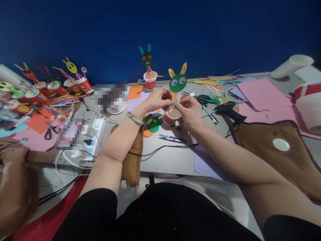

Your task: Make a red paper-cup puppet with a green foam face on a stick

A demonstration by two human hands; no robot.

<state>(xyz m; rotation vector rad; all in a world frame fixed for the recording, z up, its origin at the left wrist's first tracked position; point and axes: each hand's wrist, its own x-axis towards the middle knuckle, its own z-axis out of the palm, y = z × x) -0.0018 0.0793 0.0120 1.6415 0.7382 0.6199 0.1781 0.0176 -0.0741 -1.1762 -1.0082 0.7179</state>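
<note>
A green paper face (178, 83) with yellow ears stands upright on a pale stem (177, 97) over a red-and-white paper cup (171, 119). My right hand (190, 110) pinches the stem just below the face. Beside it, my left hand (160, 100) has its fingers curled together near the stem, above the cup's rim; what they hold, if anything, is too small to make out. Green and orange paper discs (153, 125) lie under my left wrist. A small pair of thread snips (172, 138) rests in front of the cup.
A finished-looking cup figure (150, 81) stands behind, and several more fill the left side. To the right are a black glue gun (230, 112), pink paper (263, 95) and a brown cushion (265, 144). Cables cross near a power strip (96, 137). Another person's arm (13, 174) is at far left.
</note>
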